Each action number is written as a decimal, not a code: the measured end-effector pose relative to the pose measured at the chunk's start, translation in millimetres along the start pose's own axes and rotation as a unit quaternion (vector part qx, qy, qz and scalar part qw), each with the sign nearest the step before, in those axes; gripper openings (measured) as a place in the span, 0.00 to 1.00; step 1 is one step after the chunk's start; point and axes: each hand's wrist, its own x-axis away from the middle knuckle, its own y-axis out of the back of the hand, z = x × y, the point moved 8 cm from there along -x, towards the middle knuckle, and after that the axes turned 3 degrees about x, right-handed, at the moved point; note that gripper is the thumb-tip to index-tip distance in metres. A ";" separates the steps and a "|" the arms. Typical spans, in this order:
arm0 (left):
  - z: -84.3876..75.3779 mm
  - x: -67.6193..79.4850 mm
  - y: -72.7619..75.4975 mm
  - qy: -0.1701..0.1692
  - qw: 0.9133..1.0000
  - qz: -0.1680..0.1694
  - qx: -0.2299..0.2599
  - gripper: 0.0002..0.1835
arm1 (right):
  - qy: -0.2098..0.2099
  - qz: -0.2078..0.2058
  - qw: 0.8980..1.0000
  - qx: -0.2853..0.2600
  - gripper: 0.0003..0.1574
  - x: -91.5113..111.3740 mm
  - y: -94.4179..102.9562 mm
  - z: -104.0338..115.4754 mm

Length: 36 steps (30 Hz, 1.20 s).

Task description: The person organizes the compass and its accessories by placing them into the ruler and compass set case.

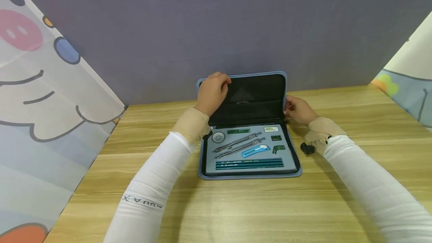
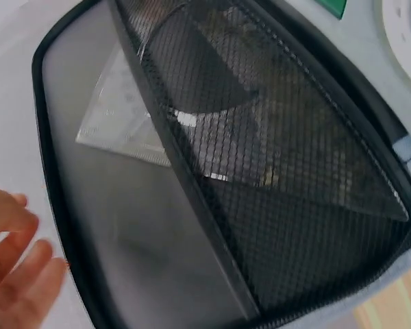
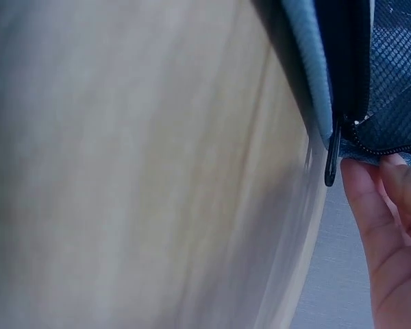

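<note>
A zippered drawing-set case (image 1: 249,176) with blue edging lies unfolded on the table, its black lid (image 1: 256,89) raised. My left hand (image 1: 212,92) is at the lid's upper left; in the left wrist view, its loosely bent fingers (image 2: 34,288) are beside the rim. At the lid's lower right edge, my right hand (image 1: 300,110) pinches the border between thumb and fingers, close to the zipper pull (image 3: 333,154). The grey tray (image 1: 210,153) holds two compasses (image 1: 237,146), a light-blue utility knife (image 1: 255,150), dark green pencils (image 1: 249,164) and a round white item (image 1: 218,137).
Clear triangular rulers (image 2: 120,116) sit in the lid's mesh pocket (image 2: 274,137). A green strip (image 1: 238,131), a small white box (image 1: 271,129) and two small green pieces are also in the tray. Behind the wooden table (image 1: 249,209) stands a grey panel (image 1: 236,29).
</note>
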 end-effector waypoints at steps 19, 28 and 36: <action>-15.9 -2.1 8.7 -0.042 0.999 0.006 0.002 0.11 | 0.015 -0.009 1.000 0.002 0.12 5.8 15.5 -0.8; -35.8 12.4 18.1 -0.081 0.996 -0.046 -0.018 0.09 | 0.009 0.039 0.999 -0.022 0.04 11.0 17.4 -5.8; -51.4 26.8 25.6 -0.079 0.996 -0.039 -0.026 0.08 | -0.020 0.119 0.993 0.003 0.07 17.3 17.8 -10.8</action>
